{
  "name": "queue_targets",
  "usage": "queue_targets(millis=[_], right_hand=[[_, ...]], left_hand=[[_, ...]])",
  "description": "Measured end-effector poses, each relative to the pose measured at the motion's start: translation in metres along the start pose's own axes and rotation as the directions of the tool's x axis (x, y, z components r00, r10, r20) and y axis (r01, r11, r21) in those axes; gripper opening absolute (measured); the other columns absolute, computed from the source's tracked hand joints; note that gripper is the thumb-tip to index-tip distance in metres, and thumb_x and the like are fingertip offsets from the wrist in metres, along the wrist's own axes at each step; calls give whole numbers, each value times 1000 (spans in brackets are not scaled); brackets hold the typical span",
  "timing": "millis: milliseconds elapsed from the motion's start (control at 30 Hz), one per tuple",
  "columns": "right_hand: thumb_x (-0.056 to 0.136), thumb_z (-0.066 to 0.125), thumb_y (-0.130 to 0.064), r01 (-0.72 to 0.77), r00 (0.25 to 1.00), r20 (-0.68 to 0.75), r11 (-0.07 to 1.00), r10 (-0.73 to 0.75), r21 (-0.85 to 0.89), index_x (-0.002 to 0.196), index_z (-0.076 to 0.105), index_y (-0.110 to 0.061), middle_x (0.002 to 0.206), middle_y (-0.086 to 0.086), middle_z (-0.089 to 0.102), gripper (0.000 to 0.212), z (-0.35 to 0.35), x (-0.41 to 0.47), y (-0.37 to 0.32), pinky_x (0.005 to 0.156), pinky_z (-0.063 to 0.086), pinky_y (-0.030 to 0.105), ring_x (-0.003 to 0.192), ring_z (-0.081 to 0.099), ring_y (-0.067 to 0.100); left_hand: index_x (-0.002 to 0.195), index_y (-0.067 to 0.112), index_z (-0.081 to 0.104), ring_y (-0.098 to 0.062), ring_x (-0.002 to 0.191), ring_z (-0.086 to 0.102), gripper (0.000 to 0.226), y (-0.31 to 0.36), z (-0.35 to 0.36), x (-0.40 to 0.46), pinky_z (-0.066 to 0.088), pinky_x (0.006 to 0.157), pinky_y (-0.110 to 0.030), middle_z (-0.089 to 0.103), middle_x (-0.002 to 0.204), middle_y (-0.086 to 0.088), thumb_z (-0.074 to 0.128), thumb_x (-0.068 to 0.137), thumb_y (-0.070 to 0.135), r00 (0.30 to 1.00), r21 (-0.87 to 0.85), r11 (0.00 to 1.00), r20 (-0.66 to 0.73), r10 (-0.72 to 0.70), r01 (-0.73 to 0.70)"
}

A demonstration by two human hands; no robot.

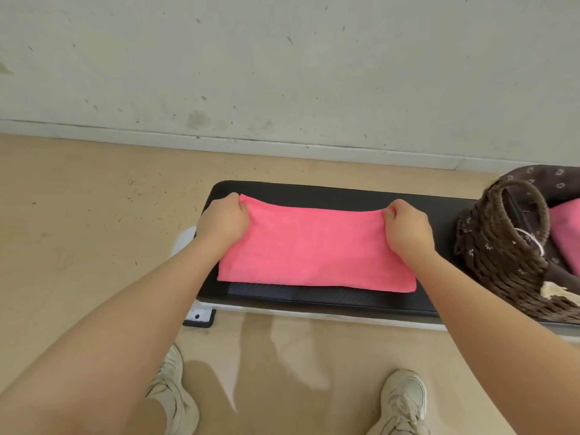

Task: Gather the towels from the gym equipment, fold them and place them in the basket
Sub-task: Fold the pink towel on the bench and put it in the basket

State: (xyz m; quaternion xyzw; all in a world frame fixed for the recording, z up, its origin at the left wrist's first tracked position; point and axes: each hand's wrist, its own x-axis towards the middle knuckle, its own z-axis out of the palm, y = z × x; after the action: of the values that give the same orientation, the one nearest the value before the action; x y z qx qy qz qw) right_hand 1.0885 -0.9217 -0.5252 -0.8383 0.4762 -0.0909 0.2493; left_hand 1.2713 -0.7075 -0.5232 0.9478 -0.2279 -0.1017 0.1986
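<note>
A pink towel (314, 249) lies flat on the black bench (345, 196) at the centre of the frame. The left hand (224, 222) pinches its upper left corner and the right hand (406, 229) pinches its upper right corner, fingers curled round the cloth. At the right edge a dark wicker basket (502, 255) stands on the bench, with another pink towel (566, 233) inside it. 2 pale shoes (405, 403) show at the bottom, on the tan floor (78, 215).

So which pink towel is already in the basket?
The pink towel at the far right, tucked inside the wicker basket. The other pink towel lies spread on the black bench, held at its far corners by both hands.
</note>
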Motion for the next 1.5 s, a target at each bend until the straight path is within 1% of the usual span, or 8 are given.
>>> queue_targets(millis=[233,333,467,533,733,967,1133,1500], right_hand=[[100,27,-25,-32,999,-24,966,27,-258,109,47,-8,103,18,59,28,-4,-3,-3,70,37,35,82,48,32],[99,33,-24,23,997,-55,910,-51,-413,123,45,-9,122,18,52,31,-5,-9,-8,84,38,42,108,48,38],[89,49,-13,554,794,-52,755,-606,-350,129,51,-3,135,21,50,42,25,-36,-39,106,33,50,125,47,40],[97,39,-26,689,724,228,669,-651,-278,144,32,-7,153,13,28,51,43,-54,-53,116,17,45,142,25,30],[68,-13,-64,621,775,403,704,-487,-344,149,-2,-32,159,-6,-7,88,44,-56,-32,117,-5,37,147,-5,13],[96,14,-53,288,943,285,850,-172,-442,150,-4,-29,159,-2,-9,61,4,-42,17,119,-1,42,147,-3,18],[98,23,-47,277,953,223,884,-205,-376,150,11,-15,159,7,0,62,1,-44,7,118,12,42,146,8,25],[98,37,-30,33,991,132,956,6,-291,141,25,-7,140,15,36,51,-9,-45,-12,90,43,45,124,40,34]], left_hand=[[102,2,44,-33,78,52,24,8,2,0,35,61,-36,59,97,-20,24,98,15,999,115,993,-38,9,-5],[127,1,35,-37,104,51,36,17,0,-15,38,74,-41,51,121,-21,30,92,7,991,271,962,-115,67,-33],[146,10,18,-23,145,9,56,29,14,-33,4,117,-37,13,156,-8,34,93,13,865,335,813,9,502,-476],[149,14,7,-16,146,-2,55,24,24,-36,-5,116,-30,0,159,-2,26,99,27,833,291,780,190,520,-553],[148,9,-4,-17,146,-8,75,0,26,-37,-10,115,-28,-8,158,-7,19,94,56,920,303,874,216,327,-381],[148,5,3,-24,146,0,73,-4,24,-50,7,118,-35,-2,158,-11,28,96,49,983,101,979,61,173,-178],[134,8,39,-30,123,40,41,-3,15,-47,32,100,-42,48,131,-13,38,97,26,967,-132,991,-254,-37,3],[101,2,51,-33,88,51,36,-1,-4,-37,32,73,-35,56,83,-12,31,100,31,976,-31,998,-211,-61,55]])
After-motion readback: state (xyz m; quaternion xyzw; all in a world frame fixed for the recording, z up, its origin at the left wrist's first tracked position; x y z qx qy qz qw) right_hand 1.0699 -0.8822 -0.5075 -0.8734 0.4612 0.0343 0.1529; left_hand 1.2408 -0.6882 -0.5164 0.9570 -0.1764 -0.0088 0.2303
